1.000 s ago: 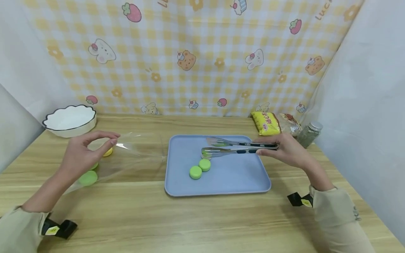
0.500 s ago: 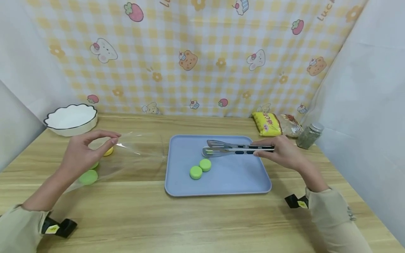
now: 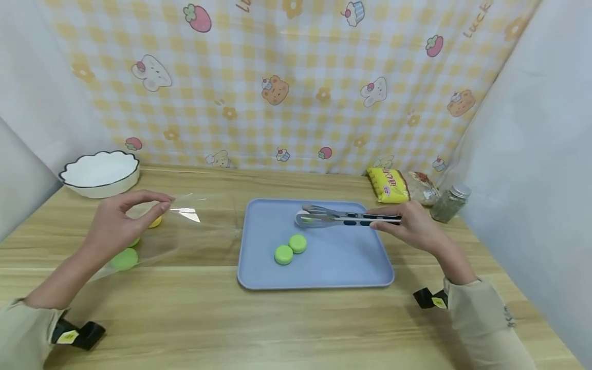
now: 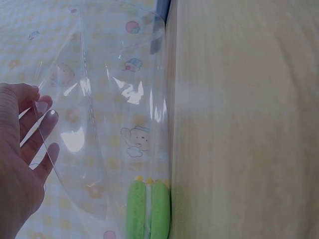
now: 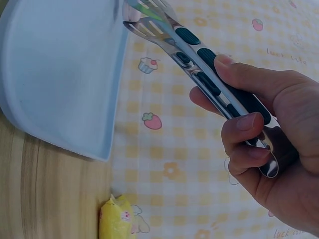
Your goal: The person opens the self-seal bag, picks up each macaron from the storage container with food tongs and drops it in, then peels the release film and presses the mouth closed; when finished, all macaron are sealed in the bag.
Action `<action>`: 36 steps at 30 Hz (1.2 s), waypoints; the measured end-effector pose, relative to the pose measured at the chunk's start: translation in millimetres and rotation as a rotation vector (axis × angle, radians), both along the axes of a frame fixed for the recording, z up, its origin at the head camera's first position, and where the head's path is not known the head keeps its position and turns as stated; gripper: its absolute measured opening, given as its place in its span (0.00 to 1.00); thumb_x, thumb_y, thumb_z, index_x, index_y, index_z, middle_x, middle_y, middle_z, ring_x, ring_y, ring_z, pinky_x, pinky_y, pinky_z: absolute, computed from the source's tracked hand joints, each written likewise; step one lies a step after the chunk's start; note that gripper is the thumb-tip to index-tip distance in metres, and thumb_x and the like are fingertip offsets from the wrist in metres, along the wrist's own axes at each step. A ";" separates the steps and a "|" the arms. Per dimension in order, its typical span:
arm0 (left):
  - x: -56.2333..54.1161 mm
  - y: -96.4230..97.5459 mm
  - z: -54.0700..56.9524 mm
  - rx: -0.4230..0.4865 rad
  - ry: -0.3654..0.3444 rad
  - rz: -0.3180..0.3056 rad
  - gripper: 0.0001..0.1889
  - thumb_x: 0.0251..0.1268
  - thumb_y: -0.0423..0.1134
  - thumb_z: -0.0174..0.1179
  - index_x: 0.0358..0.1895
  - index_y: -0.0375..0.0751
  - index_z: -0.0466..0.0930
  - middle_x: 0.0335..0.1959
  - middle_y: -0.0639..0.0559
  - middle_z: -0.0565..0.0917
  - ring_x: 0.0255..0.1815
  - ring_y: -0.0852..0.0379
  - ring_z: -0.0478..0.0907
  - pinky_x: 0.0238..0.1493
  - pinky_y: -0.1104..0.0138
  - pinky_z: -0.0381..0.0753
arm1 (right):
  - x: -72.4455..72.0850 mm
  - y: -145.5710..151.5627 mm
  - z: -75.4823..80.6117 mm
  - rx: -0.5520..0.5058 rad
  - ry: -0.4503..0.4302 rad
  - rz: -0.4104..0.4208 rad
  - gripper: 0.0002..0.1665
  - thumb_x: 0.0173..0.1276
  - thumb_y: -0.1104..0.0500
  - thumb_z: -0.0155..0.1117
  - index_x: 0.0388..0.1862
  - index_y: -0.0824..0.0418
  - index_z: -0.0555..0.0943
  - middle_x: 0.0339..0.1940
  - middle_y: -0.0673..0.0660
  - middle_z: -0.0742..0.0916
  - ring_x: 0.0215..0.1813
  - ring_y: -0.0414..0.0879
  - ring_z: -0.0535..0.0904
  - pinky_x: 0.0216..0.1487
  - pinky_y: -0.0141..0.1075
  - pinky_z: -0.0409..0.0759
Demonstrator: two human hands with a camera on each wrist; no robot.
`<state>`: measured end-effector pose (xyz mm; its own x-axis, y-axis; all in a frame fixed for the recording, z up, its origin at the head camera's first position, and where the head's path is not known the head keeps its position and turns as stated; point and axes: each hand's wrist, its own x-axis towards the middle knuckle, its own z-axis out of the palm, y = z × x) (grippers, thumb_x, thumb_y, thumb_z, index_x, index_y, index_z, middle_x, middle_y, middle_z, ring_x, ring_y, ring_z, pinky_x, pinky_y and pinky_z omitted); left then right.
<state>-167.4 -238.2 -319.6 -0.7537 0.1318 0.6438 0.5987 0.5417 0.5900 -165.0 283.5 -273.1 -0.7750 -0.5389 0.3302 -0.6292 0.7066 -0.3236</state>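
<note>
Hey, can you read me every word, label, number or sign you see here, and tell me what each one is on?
"luck life": on the patterned cloth, clearest in the right wrist view; the head view shows "luck" at upper right.
Red characters on the yellow packet: too blurred to read.
Left wrist's yellow tag and right wrist's yellow tag: marks too small.
Mark on the right sleeve: unreadable.

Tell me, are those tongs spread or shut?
The tongs are slightly spread: their slotted heads stand apart in the right wrist view.
</note>
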 end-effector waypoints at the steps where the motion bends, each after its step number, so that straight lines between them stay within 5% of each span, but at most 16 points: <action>1: 0.8 -0.4 0.7 0.003 -0.008 0.001 0.06 0.55 0.29 0.65 0.36 0.41 0.86 0.34 0.66 0.84 0.41 0.75 0.76 0.45 0.83 0.66 | 0.5 -0.7 0.5 -0.005 -0.001 -0.005 0.16 0.59 0.60 0.69 0.46 0.63 0.84 0.34 0.56 0.87 0.10 0.29 0.50 0.13 0.30 0.62; 8: 3.1 -0.8 2.8 0.011 -0.026 0.002 0.05 0.56 0.29 0.64 0.35 0.39 0.85 0.34 0.67 0.83 0.41 0.75 0.76 0.47 0.83 0.65 | 5.2 -9.2 5.2 -0.028 0.002 -0.028 0.16 0.60 0.58 0.68 0.47 0.58 0.84 0.09 0.42 0.76 0.09 0.28 0.46 0.10 0.29 0.57; 15: 3.0 -0.9 2.0 -0.009 -0.018 0.022 0.05 0.56 0.31 0.65 0.36 0.42 0.86 0.34 0.65 0.84 0.40 0.76 0.76 0.43 0.83 0.65 | 4.6 -35.0 12.0 -0.072 0.010 0.043 0.17 0.60 0.58 0.67 0.49 0.57 0.84 0.28 0.45 0.87 0.10 0.28 0.45 0.09 0.29 0.56; 21: 2.8 -1.9 2.0 -0.014 -0.003 0.015 0.05 0.56 0.30 0.65 0.36 0.41 0.86 0.34 0.64 0.84 0.41 0.76 0.76 0.43 0.83 0.66 | -0.7 -71.2 17.5 -0.090 -0.012 0.142 0.17 0.61 0.58 0.67 0.50 0.60 0.83 0.32 0.50 0.88 0.09 0.31 0.46 0.10 0.29 0.58; 32: 3.8 -0.6 5.3 -0.025 -0.029 0.010 0.04 0.57 0.31 0.64 0.36 0.41 0.85 0.34 0.59 0.85 0.41 0.75 0.76 0.44 0.83 0.65 | -16.3 -128.5 11.3 0.004 -0.015 0.185 0.18 0.64 0.53 0.65 0.50 0.57 0.83 0.27 0.46 0.86 0.08 0.32 0.53 0.15 0.30 0.63; 36: 3.5 -1.6 5.5 -0.044 -0.003 0.017 0.04 0.57 0.31 0.64 0.35 0.40 0.85 0.34 0.61 0.85 0.41 0.76 0.76 0.43 0.83 0.66 | -22.7 -145.3 7.4 0.015 -0.009 0.211 0.18 0.64 0.53 0.64 0.50 0.58 0.83 0.18 0.44 0.81 0.09 0.34 0.54 0.17 0.30 0.62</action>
